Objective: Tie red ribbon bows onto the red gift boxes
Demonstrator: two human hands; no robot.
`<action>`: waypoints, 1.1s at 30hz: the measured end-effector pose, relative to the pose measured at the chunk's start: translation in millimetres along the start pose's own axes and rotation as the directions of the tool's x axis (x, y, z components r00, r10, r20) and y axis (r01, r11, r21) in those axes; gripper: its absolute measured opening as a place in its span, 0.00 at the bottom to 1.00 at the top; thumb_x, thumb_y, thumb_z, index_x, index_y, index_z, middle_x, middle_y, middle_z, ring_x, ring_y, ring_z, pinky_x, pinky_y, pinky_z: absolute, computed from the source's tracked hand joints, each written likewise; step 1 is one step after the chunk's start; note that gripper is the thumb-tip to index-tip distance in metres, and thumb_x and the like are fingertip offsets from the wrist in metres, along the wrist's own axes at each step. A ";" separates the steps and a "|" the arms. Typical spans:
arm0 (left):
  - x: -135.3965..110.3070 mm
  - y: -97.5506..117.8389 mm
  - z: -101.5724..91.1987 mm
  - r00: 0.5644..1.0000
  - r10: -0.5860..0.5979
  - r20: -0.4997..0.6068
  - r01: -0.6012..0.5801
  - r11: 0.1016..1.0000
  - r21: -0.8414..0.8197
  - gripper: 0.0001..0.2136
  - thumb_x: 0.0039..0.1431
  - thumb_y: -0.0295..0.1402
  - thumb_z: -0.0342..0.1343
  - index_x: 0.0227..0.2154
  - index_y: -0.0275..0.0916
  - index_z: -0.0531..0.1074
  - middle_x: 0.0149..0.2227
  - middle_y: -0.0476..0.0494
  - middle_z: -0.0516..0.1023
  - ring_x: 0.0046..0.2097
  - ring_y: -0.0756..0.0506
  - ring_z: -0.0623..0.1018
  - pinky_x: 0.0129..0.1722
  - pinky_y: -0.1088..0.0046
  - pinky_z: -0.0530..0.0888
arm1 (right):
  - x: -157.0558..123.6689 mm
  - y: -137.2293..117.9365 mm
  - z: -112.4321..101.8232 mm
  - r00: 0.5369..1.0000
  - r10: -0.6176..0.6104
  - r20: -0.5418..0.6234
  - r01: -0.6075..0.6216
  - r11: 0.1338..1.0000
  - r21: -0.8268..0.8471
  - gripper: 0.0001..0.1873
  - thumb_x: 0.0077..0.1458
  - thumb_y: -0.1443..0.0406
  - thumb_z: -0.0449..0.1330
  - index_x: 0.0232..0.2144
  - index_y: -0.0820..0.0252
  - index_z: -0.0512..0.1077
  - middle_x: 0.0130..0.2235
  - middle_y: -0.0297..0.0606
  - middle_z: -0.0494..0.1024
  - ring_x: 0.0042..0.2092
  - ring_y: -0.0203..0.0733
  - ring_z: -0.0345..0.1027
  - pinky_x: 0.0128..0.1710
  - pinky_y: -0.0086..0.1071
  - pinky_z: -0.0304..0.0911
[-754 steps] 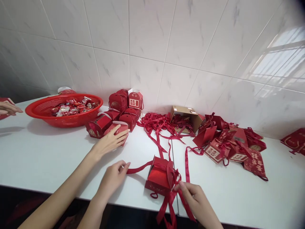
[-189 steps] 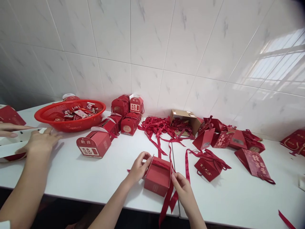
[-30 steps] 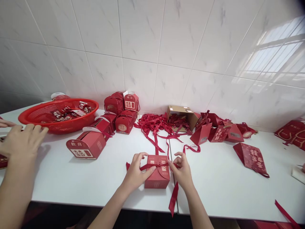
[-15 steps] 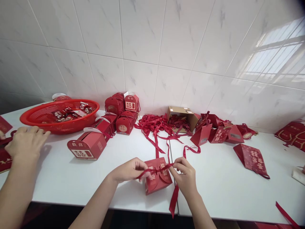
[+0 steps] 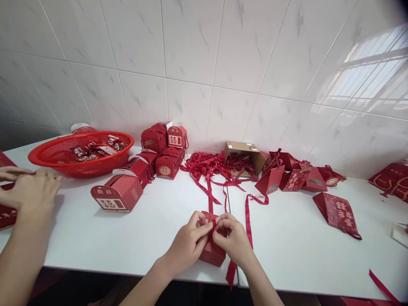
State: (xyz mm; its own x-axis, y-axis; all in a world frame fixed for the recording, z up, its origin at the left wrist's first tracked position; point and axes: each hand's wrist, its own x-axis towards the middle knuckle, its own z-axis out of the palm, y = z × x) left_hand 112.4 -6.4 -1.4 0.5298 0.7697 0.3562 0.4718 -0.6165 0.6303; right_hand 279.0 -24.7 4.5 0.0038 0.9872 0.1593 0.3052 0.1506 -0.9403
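Note:
A red gift box (image 5: pixel 213 251) lies near the table's front edge, partly covered by both hands. My left hand (image 5: pixel 190 238) is closed over the box's left side, its fingers pinching the red ribbon on top. From the right, my right hand (image 5: pixel 232 236) pinches the same ribbon (image 5: pixel 215 222), its fingertips almost touching the left hand's. A ribbon tail (image 5: pixel 231 274) hangs below my right hand over the table's edge. Behind the box, a heap of loose red ribbons (image 5: pixel 207 165) spills toward it. Fingers hide the crossing of the ribbon.
A red plastic basket (image 5: pixel 81 168) with wrapped sweets stands at the left, near another person's hands (image 5: pixel 35 187). Several upright red boxes (image 5: pixel 117 193) stand beside it. An open cardboard box (image 5: pixel 244 148) holds ribbons by the wall. Folded red boxes (image 5: pixel 295 180) lie to the right.
My hands have come together over the box, where before they held the ribbon apart on either side. The box has turned slightly. At left, the other person's second hand has come into view.

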 end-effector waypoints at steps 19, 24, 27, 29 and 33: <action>14.2 -25.3 -23.9 0.991 -0.130 -0.028 0.121 0.968 -0.221 0.06 0.47 0.24 0.48 0.23 0.40 0.69 0.42 0.42 0.72 0.44 0.42 0.73 0.47 0.63 0.73 | 2.3 7.1 -31.0 0.993 -0.102 0.067 0.113 0.974 -0.196 0.08 0.43 0.73 0.56 0.21 0.56 0.63 0.41 0.39 0.71 0.44 0.46 0.68 0.44 0.39 0.65; 13.2 -28.3 -26.2 0.990 -0.085 0.113 0.110 0.965 -0.238 0.07 0.51 0.26 0.47 0.23 0.41 0.68 0.55 0.44 0.71 0.60 0.37 0.64 0.57 0.55 0.65 | 1.7 15.3 -25.8 0.992 -0.130 -0.010 0.123 0.958 -0.258 0.09 0.44 0.73 0.55 0.21 0.56 0.60 0.46 0.44 0.70 0.52 0.53 0.64 0.49 0.46 0.63; 11.2 -28.1 -33.1 0.999 -0.030 0.018 0.028 0.992 0.121 0.08 0.54 0.29 0.50 0.23 0.42 0.70 0.51 0.44 0.73 0.61 0.32 0.61 0.57 0.46 0.58 | -3.0 14.9 -25.7 0.984 -0.166 -0.069 0.131 0.925 -0.358 0.11 0.40 0.75 0.56 0.25 0.55 0.61 0.53 0.44 0.66 0.57 0.56 0.59 0.51 0.49 0.62; 9.4 -26.6 -36.2 0.999 0.014 -0.029 -0.005 0.950 0.311 0.07 0.54 0.30 0.52 0.22 0.42 0.71 0.47 0.42 0.75 0.60 0.30 0.62 0.56 0.42 0.55 | -7.2 13.0 -26.6 0.968 -0.235 -0.083 0.181 0.892 -0.414 0.16 0.37 0.77 0.55 0.30 0.54 0.64 0.61 0.43 0.58 0.63 0.57 0.51 0.55 0.52 0.58; 2.0 -27.3 -34.4 0.993 0.029 -0.114 0.018 0.920 0.391 0.06 0.55 0.31 0.53 0.24 0.41 0.71 0.46 0.41 0.74 0.58 0.30 0.64 0.56 0.40 0.54 | -13.5 15.4 -32.0 0.959 -0.282 -0.041 0.243 0.885 -0.396 0.20 0.41 0.77 0.55 0.37 0.53 0.66 0.67 0.39 0.48 0.68 0.57 0.38 0.62 0.56 0.48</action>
State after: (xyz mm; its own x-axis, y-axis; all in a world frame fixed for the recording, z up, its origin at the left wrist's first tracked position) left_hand 76.3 17.7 5.8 0.4596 0.7654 0.4505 0.7190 -0.6184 0.3171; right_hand 314.1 -37.5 -2.5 -0.0430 0.9017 0.4301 0.6487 0.3526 -0.6744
